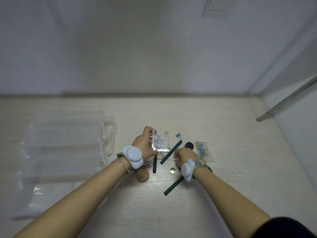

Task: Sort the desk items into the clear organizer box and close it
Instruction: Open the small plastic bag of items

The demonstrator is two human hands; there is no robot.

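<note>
The clear organizer box lies open at the left of the desk, its compartments showing. My left hand grips a small clear plastic case with a paper clip inside, lifted just above the desk. My right hand is curled over the desk, pinching something small and white; what it is I cannot tell. Around the hands lie a dark green pen, a second green pen, a black pen, a blue binder clip, a gold binder clip and a gold coin-like disc.
A small clear bag of coloured pins lies right of my right hand, beside a dark round piece. A red pencil and a tan rounded object sit under my left wrist. A metal rod slants at the far right.
</note>
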